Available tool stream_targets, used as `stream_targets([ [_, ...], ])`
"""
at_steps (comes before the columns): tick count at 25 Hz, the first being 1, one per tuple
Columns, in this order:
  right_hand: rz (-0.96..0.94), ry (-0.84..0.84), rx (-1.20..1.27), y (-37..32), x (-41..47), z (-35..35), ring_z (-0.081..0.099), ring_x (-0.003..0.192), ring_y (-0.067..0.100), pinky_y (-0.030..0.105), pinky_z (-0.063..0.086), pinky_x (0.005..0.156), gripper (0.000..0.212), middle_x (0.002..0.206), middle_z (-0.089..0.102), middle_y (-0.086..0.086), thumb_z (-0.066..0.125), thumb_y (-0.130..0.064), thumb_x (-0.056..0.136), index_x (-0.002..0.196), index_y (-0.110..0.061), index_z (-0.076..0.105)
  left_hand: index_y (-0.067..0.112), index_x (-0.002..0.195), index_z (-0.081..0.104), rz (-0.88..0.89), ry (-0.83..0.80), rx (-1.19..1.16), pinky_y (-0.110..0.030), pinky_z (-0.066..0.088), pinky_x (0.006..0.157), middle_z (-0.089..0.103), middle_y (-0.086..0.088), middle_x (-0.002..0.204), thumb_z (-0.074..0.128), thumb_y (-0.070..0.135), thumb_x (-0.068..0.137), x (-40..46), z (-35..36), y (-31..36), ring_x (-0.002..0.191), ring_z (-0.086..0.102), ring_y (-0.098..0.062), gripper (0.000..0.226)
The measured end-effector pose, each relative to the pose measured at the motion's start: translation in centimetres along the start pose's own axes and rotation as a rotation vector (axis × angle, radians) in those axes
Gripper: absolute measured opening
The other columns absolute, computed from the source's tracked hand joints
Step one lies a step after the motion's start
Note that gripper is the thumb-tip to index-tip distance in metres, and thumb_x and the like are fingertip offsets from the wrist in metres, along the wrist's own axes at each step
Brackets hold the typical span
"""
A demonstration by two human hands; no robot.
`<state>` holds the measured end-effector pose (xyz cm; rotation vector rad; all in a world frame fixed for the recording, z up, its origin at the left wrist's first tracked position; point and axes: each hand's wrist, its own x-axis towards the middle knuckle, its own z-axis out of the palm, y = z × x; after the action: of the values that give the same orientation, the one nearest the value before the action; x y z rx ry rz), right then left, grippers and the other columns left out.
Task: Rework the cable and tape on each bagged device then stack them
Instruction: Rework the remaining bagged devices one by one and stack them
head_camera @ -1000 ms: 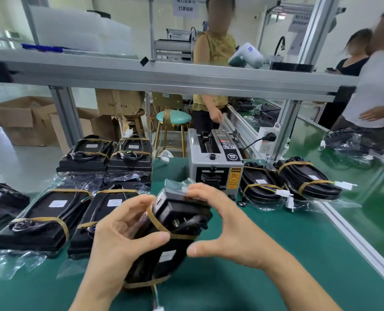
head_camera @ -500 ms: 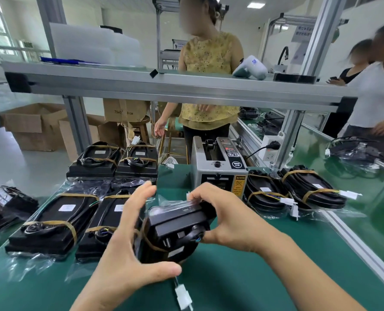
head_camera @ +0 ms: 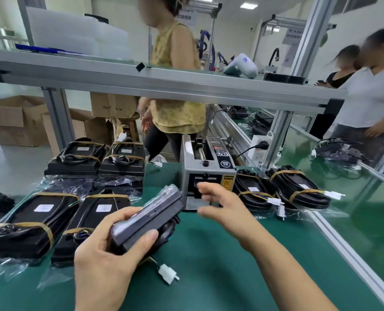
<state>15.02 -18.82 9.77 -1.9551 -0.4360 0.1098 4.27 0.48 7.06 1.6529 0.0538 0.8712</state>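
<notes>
Stacks of flat black bagged devices bound with tan tape [head_camera: 22,225] lay at the far left on the green-matted worktop [head_camera: 209,277], two side by side near, two more [head_camera: 96,160] behind. Just right of those, held tilted above the worktop: one black bagged device in clear plastic [head_camera: 146,223], gripped by the left hand [head_camera: 105,263], thumb across the near face, fingers [head_camera: 121,215] curled over the far edge. Hung below it on thin wires, a small white plastic cable connector [head_camera: 168,273], just above the mat. Further right, lifted clear of the device and touching nothing: the right hand [head_camera: 222,207], fingers loosely spread and empty, reached toward the grey metal tape-dispensing machine [head_camera: 206,171] standing behind. Right of the machine, two more black devices wrapped in black cable and tan tape [head_camera: 283,191], lying side by side, white connectors sticking out. Beyond the aluminium frame rail [head_camera: 164,86], standing people, blurred.
</notes>
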Motion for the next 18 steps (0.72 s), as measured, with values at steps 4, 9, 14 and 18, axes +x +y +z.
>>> stream_targets([
  [4,0.394,0.483,0.331,3.0,3.1,0.2,0.047,0.061,0.013,0.023,0.038,0.057,0.01,0.063,0.055,-0.001,0.06,-0.01,0.089,0.086,-0.011,0.07,0.034,0.094,0.066,0.085,-0.055,0.066,0.001,0.043,0.073,0.069,0.025,0.087,0.082,0.029,0.054,-0.4,1.0,0.2,0.074,0.063,0.009,0.043],
  [9,0.479,0.585,0.425,2.9,6.6,1.5,0.04,0.054,0.013,0.023,0.033,0.05,0.006,0.062,0.052,0.0,0.068,-0.015,0.086,0.08,-0.012,0.067,0.042,0.096,0.064,0.097,-0.073,0.069,0.0,0.043,0.075,0.069,0.022,0.089,0.089,0.039,0.055,-0.4,0.9,0.0,0.075,0.064,0.004,0.048],
  [14,0.578,0.717,0.416,3.3,8.0,2.1,0.039,0.054,0.017,0.026,0.034,0.05,0.017,0.071,0.055,0.005,0.073,-0.015,0.079,0.068,-0.016,0.061,0.04,0.099,0.064,0.083,-0.089,0.024,-0.007,0.048,0.078,0.07,0.015,0.092,0.075,0.05,0.057,-0.7,0.8,-0.4,0.078,0.066,-0.004,0.044],
  [18,0.598,0.739,0.467,3.5,8.6,2.3,0.045,0.054,0.021,0.024,0.042,0.054,0.02,0.067,0.057,0.004,0.075,-0.012,0.077,0.067,-0.014,0.058,0.036,0.101,0.065,0.099,-0.106,0.028,-0.012,0.048,0.081,0.07,0.012,0.095,0.076,0.048,0.059,-0.7,0.9,-0.7,0.083,0.066,-0.008,0.045],
])
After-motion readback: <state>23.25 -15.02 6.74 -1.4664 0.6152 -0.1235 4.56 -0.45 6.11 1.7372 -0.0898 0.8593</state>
